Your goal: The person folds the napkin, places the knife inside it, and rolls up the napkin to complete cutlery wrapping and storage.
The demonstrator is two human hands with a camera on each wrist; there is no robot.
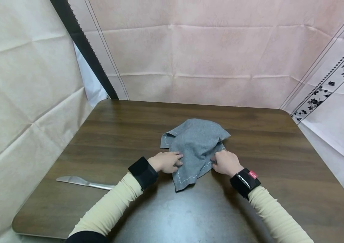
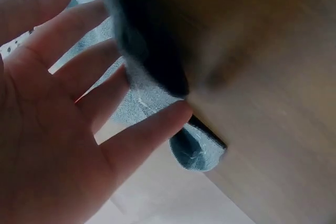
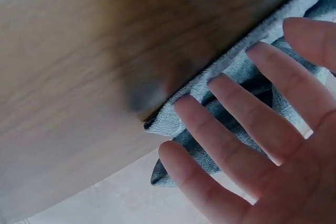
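A rumpled grey-blue cloth [image 1: 194,145] with a pale stitched line along its edges lies on the wooden table, its upper part bunched. At its left side my left hand [image 1: 166,162] has the fingertips against the fabric. The left wrist view shows that hand [image 2: 58,108] with spread, nearly straight fingers beside the cloth's edge [image 2: 149,95]. My right hand [image 1: 226,162] is at the cloth's right side. In the right wrist view its fingers [image 3: 247,114] are loosely extended along the cloth's edge [image 3: 168,121], and the thumb stands apart from them.
A silver table knife [image 1: 82,182] lies on the left of the table, its handle end partly hidden by my left sleeve [image 1: 111,202]. The brown wooden tabletop [image 1: 266,135] has rounded far corners. Creased pale sheeting [image 1: 208,54] hangs behind it and at both sides.
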